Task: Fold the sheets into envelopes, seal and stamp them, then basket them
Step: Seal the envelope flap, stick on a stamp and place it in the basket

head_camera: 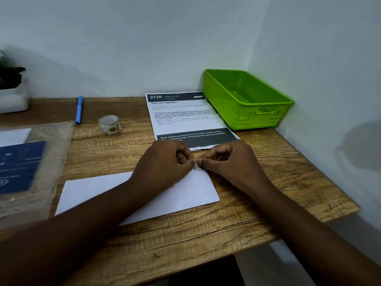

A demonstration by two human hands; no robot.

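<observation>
Where the fingertips of both hands meet, the left hand (165, 162) and right hand (226, 159) pinch a small stamp (196, 166) at the far right corner of the white envelope (99, 190), which lies flat on the wooden desk (268, 182); the green basket (247, 100) sits in the far right corner.

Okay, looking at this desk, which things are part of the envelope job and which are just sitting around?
Part of the job:
- white envelope
- small stamp, pinched between left hand and right hand
- sticker roll
- green basket

Just lying about:
- blue pen
- printed sheet
- blue booklet in plastic sleeve
- potted plant
</observation>
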